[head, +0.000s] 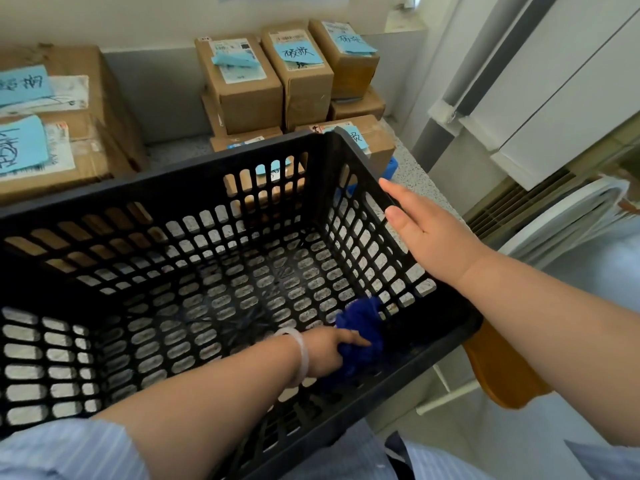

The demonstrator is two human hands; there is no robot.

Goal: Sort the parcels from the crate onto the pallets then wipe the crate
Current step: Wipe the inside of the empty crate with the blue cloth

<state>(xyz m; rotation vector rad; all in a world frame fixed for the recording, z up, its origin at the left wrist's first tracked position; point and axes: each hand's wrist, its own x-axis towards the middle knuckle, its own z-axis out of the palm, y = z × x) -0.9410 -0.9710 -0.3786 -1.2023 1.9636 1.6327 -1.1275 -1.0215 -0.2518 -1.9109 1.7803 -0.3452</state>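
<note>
Labelled cardboard parcels sit stacked at upper left and upper centre. The black slatted crate fills the middle, with no parcels in it. Low in the frame, the fingers of the left hand bunch a blue cloth against its bottom, and we judge it could snag in the slots. At centre right, the right hand lies straight-fingered on the rim and grips nothing, so the crate may slide. Speckled floor and white panels are at right.

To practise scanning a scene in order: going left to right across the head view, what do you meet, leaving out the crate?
In order: large labelled cartons → left hand → blue cloth → right hand → white panels.
</note>
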